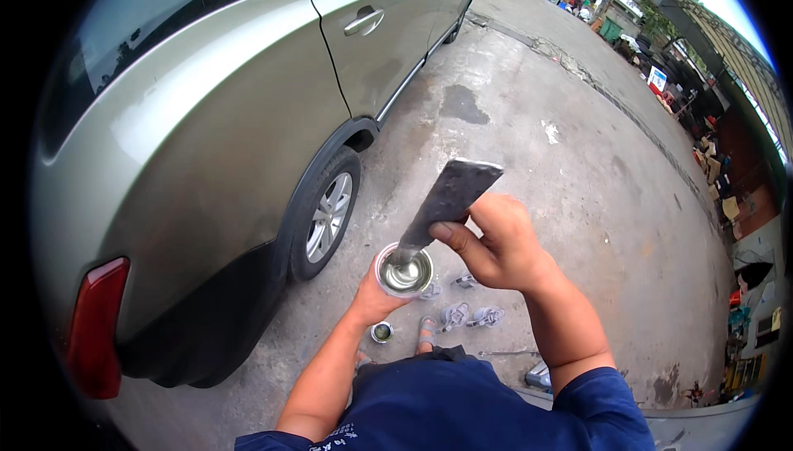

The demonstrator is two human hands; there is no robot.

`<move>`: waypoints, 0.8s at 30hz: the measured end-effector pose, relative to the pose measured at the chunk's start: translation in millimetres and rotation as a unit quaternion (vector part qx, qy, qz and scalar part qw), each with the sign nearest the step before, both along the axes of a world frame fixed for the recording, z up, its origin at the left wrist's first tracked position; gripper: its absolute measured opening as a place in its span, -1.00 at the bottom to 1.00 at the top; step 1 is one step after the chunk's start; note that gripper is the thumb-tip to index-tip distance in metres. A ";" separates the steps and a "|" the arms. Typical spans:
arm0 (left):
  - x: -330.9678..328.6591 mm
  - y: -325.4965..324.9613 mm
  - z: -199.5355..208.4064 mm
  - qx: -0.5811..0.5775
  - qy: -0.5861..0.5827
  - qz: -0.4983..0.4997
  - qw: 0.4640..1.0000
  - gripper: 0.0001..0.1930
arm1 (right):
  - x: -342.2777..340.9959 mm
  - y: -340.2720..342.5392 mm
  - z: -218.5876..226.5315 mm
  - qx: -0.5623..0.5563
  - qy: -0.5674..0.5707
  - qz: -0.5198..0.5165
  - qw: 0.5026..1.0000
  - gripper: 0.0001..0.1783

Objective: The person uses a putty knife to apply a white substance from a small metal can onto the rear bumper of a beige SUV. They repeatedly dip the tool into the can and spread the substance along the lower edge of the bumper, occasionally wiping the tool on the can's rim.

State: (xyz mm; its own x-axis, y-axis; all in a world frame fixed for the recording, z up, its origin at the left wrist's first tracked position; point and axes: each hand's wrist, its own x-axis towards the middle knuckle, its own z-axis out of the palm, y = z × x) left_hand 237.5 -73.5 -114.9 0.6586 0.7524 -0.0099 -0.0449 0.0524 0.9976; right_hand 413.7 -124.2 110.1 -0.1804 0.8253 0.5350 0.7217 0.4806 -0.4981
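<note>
Left hand [373, 298] cups the open tin [404, 271] from below at chest height, right hand [496, 244] clamped round a broad scraper [442, 207] dipped into what looks like grey filler, and a tilt could slop it onto the concrete [537, 162].

The left hand [373, 296] holds a round metal can [404, 270] from below. The right hand [494, 244] grips a flat grey scraper [446, 203], its lower end dipped into the can. To the left stands a grey-green car [206, 121], its rear wheel [326, 216] near. On the concrete ground [537, 162] below lies a smaller can [382, 332].
</note>
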 end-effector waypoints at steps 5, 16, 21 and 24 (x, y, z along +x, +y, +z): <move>8.7 -5.9 0.0 0.029 -0.040 0.057 0.997 -0.25 | 12.9 -24.3 -24.4 -0.028 0.074 0.082 0.994 -0.82; 17.2 -13.1 5.9 0.043 -0.021 0.027 0.999 -0.21 | 16.8 -21.0 -21.6 -0.085 0.089 0.091 0.988 -0.87; 10.8 -15.2 2.5 0.075 0.001 0.044 0.996 -0.18 | 3.0 -5.3 -8.9 -0.101 0.194 -0.040 0.975 -0.86; 18.2 -12.9 16.5 0.059 0.022 0.024 0.998 -0.19 | -16.7 -10.0 -12.0 -0.092 0.085 0.078 0.989 -0.81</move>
State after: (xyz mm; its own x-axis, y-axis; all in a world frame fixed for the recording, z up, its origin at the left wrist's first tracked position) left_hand 255.7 -86.4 -98.3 0.6231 0.7803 0.0527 -0.0013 -0.0663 0.9978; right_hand 397.1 -134.2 98.1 -0.2338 0.8805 0.4123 0.5431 0.4700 -0.6958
